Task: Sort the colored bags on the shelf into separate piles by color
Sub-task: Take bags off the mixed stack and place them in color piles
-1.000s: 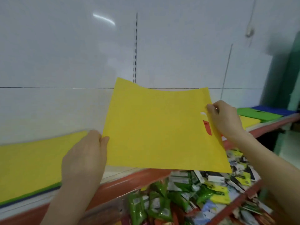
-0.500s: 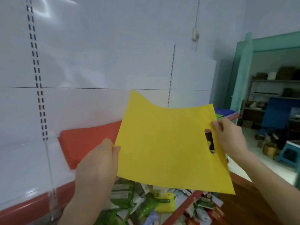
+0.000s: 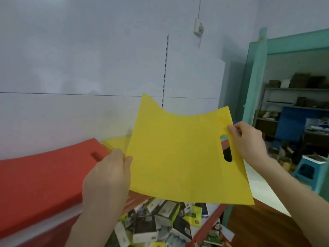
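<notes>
My left grip and right grip pinch the flat yellow fabric bag; I should lay it squarely on the thin yellow pile.

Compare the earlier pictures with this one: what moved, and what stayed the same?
The yellow bag was carried rightward, away from the yellow-topped stack seen first, and is now held in front of the yellow pile beside the red pile. Nothing let go: the left hand still pinches its left edge, the right hand its handle end.
</notes>
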Motion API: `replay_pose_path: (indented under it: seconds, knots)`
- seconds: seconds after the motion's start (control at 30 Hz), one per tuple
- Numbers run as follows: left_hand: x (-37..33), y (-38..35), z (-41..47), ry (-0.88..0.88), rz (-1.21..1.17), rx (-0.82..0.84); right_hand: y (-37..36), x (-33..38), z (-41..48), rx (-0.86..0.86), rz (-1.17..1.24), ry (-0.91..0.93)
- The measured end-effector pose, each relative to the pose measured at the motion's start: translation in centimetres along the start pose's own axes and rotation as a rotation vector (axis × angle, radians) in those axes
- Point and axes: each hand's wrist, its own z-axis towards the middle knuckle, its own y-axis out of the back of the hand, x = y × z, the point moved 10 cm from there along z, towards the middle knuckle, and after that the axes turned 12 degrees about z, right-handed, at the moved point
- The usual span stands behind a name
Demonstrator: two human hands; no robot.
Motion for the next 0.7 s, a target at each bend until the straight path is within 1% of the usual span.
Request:
replay_pose_path:
  seconds: [0.23,0.37,0.6,0.7]
  knots:
    - [-1.9,-3.1,3.6,0.082,0.118,-0.031,-5.2,-1.1,7.2,0.052,0.073,0.078]
    - [-2.3,-3.8,5.0,0.122,0.169,-0.112,-9.2,-1.2,11.4,0.087,0.101,0.118]
    - [-2.8,-4.6,6.1,0.310,0.402,-0.184,-17.3,-0.3,17.7,0.244,0.252,0.239]
    - [-3.1,-5.5,5.8,0.392,0.529,-0.132,-20.0,0.2,18.9,0.321,0.301,0.283]
